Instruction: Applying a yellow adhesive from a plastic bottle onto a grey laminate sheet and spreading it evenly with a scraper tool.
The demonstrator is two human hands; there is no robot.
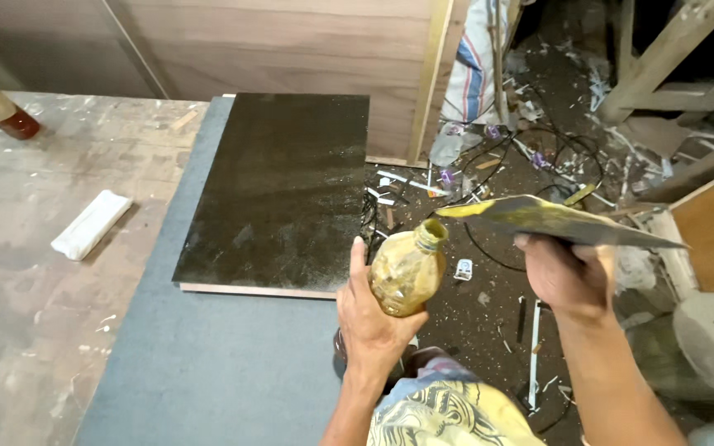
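Note:
My left hand [371, 318] grips an open plastic bottle [409, 268] of yellowish glue, tilted with its mouth pointing up and to the right. My right hand [566, 277] holds a thin flat sheet [557, 220], smeared yellow at its near tip. That tip almost touches the bottle's mouth. Both hands hover over the floor just right of a worktable. On the table a dark rectangular panel [287, 190] lies on a larger grey board [204, 355].
A white folded cloth [91, 224] and a brown-bottomed bottle [2, 111] lie on the stained worktable [18, 314] at left. Wood panels [291, 41] stand behind. The floor [497, 314] at right is littered with scraps, wires and debris; a wooden frame [663, 66] stands at top right.

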